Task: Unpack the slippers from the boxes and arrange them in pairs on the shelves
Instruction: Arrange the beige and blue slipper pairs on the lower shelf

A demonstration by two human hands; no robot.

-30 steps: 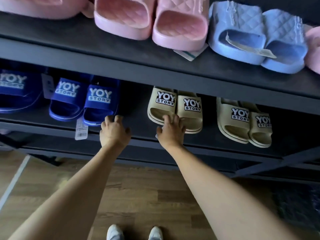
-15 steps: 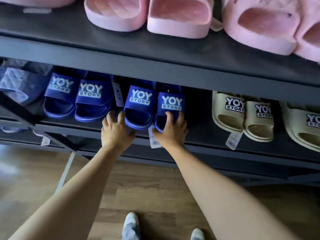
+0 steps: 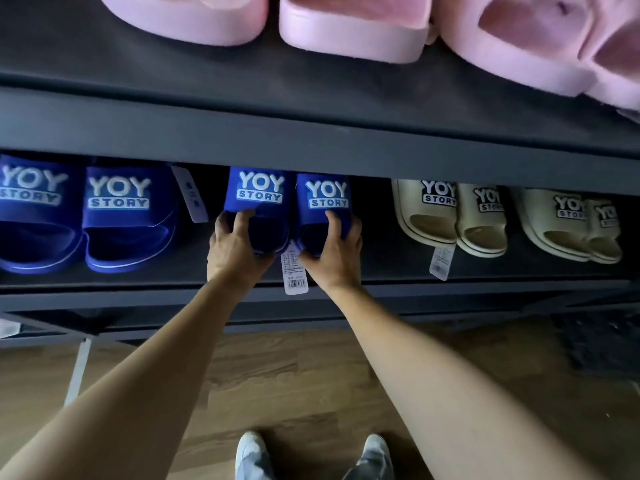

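A pair of blue YOY STORY slippers sits on the lower dark shelf [image 3: 381, 268]. My left hand [image 3: 235, 247] grips the heel end of the left blue slipper [image 3: 258, 195], fingers curled round it. My right hand [image 3: 334, 251] grips the heel end of the right blue slipper [image 3: 323, 199] the same way. A white barcode tag [image 3: 295, 275] hangs between my hands over the shelf edge. Another blue pair [image 3: 117, 216] stands to the left, and two beige pairs [image 3: 450, 216] stand to the right.
Pink slippers [image 3: 349, 32] line the upper shelf [image 3: 207, 84], whose front beam overhangs the lower row. A tag [image 3: 192, 195] hangs between the blue pairs. Below is wooden floor [image 3: 294, 386] with my shoes [image 3: 251, 455] and a dark mat [image 3: 602, 341] at right.
The view has come closer to the shelf. Both hands have closed round the heel ends of the middle blue pair, which they only touched before.
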